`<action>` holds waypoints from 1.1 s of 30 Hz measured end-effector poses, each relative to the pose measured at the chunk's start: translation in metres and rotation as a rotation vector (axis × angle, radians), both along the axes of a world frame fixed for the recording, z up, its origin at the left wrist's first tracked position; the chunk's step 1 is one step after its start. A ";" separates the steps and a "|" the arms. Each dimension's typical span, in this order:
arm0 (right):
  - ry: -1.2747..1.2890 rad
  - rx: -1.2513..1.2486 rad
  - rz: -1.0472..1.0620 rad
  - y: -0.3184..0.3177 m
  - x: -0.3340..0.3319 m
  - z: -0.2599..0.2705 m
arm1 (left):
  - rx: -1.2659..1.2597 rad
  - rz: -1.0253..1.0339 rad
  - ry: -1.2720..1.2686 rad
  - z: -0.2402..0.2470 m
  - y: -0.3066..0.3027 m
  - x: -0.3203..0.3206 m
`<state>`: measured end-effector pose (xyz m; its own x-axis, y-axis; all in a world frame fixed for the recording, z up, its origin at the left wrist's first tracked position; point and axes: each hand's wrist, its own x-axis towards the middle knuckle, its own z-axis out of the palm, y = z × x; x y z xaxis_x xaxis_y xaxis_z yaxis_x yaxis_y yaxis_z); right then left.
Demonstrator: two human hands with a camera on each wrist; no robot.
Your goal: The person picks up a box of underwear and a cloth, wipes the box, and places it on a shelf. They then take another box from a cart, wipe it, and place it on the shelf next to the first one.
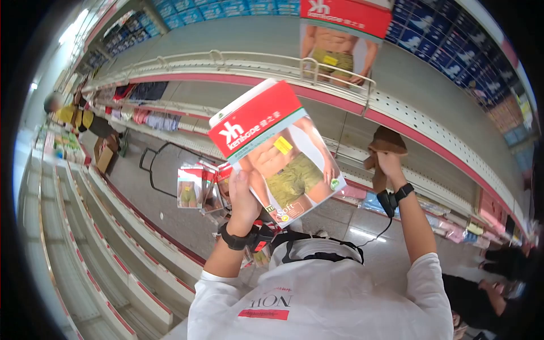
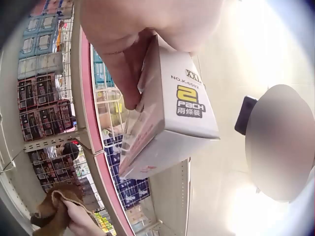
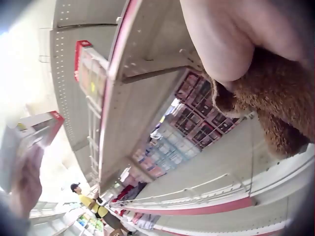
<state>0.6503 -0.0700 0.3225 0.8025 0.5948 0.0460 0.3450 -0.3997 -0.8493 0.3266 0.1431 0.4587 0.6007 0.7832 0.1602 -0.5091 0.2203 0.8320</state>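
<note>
My left hand (image 1: 243, 198) grips a red and white box of boxer briefs (image 1: 292, 175) by its lower left edge, with the thumb across the printed front. The box is tilted in front of my chest. In the left wrist view, the white end of the box (image 2: 184, 101) reads "2 pack". Out to the right, my right hand (image 1: 389, 163) holds a bunched brown cloth (image 1: 391, 140) beside the shelving. In the right wrist view, that cloth (image 3: 283, 98) looks fuzzy, and part of the hand's grip is hidden behind the fingers.
A similar box (image 1: 343, 28) stands on the upper shelf behind a wire rail (image 1: 260, 55). Several more boxes (image 1: 190, 184) are stacked low by a black cart handle (image 1: 148, 161). Empty-looking racks (image 1: 85, 243) line the left. A person in yellow (image 1: 85, 119) stands down the aisle.
</note>
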 end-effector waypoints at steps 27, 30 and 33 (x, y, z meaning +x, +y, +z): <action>0.936 0.357 0.587 -0.032 -0.127 0.177 | -0.043 -0.458 0.111 0.030 -0.040 0.038; 0.918 0.398 0.529 -0.039 -0.129 0.168 | 0.107 -0.513 0.159 0.021 -0.040 0.041; 0.943 0.442 0.561 -0.043 -0.130 0.172 | 0.126 -0.512 0.176 0.020 -0.045 0.049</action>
<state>0.5199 -0.1127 0.4943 0.2614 0.9558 -0.1342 -0.4588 0.0007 -0.8886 0.3753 0.0980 0.4788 0.9257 0.3657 0.0968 -0.2143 0.2960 0.9308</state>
